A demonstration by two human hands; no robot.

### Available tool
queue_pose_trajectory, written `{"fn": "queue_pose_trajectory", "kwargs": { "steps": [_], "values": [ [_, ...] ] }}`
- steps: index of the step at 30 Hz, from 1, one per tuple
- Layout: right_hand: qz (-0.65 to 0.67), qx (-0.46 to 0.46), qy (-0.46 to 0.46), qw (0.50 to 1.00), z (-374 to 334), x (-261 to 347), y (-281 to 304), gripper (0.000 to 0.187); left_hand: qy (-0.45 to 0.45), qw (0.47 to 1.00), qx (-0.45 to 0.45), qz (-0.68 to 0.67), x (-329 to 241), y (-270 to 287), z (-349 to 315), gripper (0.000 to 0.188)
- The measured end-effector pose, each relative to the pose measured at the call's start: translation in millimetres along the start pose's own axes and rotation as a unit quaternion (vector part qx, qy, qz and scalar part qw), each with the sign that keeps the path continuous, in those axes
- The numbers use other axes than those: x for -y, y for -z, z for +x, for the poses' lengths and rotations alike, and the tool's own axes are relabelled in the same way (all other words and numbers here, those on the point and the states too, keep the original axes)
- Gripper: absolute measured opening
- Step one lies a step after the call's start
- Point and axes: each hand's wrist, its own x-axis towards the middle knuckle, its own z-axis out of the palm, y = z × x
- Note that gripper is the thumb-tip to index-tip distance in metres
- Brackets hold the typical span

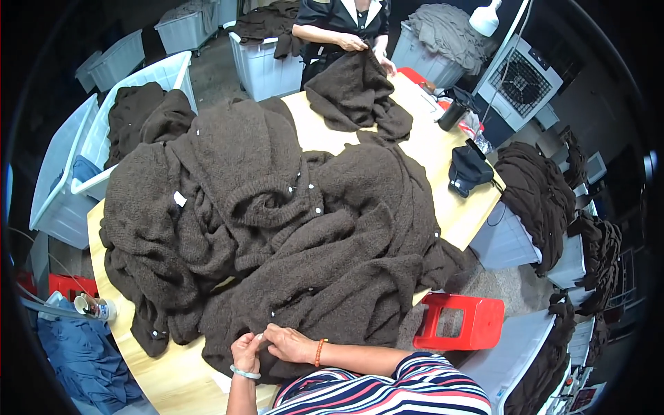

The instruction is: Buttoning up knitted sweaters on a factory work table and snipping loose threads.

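Note:
A large heap of dark brown knitted garments covers much of the table in front of me. At its near edge, over a dark brown knitted garment, my left hand and my right hand meet with fingertips pinched together. A tiny pale spot shows between the fingertips, too small to name. Both hands are closed. Small white buttons or tags dot the knitwear, and a white label lies on the left part of the heap.
Across the pale wooden table, a person holds up another brown garment. A black bag and a black bottle stand right. A small jar sits left. White bins, a red stool and a fan unit surround the table.

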Motion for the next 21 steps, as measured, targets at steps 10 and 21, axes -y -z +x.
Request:
{"fn": "queue_pose_trajectory", "kwargs": {
  "steps": [10, 21],
  "values": [
    [-0.040, -0.074, 0.013, 0.996, -3.2, 5.6, 4.1, 0.029, 0.038, 0.993, 0.065, -0.091, -7.6, -6.4, -9.7, 0.002],
    [-0.067, -0.029, 0.050, 0.996, -0.1, -4.3, 10.4, 0.026, -0.022, 0.987, 0.045, 0.151, -15.2, -4.0, -9.0, 0.010]
  ]
}}
